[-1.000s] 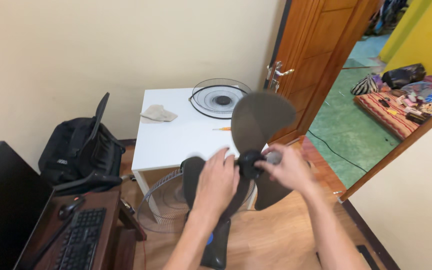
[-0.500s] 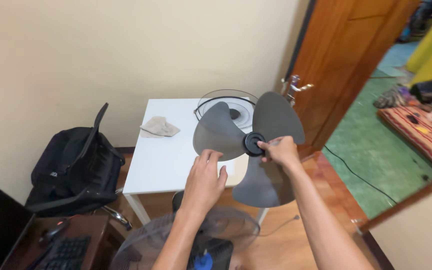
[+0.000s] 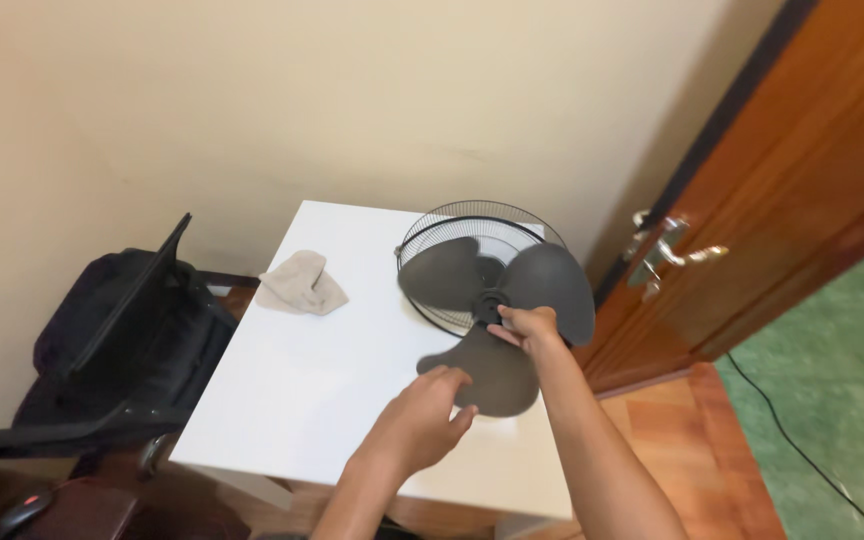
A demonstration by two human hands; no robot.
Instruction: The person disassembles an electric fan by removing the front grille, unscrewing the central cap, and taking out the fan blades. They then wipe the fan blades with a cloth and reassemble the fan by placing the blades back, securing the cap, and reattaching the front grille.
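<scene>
My right hand (image 3: pixel 524 326) grips the black hub of a dark grey three-bladed fan blade (image 3: pixel 552 285), holding it over the right side of the white table (image 3: pixel 302 380). Part of the blade overlaps the black wire fan grille (image 3: pixel 442 222) lying on the table behind it. My left hand (image 3: pixel 422 420) hovers just below the lowest blade with its fingers loosely apart, holding nothing.
A crumpled grey cloth (image 3: pixel 300 285) lies on the table's far left. A black bag on a chair (image 3: pixel 117 340) stands to the left. A wooden door with a metal handle (image 3: pixel 667 250) is at the right, wood floor and green floor beyond.
The fan blade came off the fan body below and moved up and forward over the table. My left hand let go of it. My view shifted forward toward the table.
</scene>
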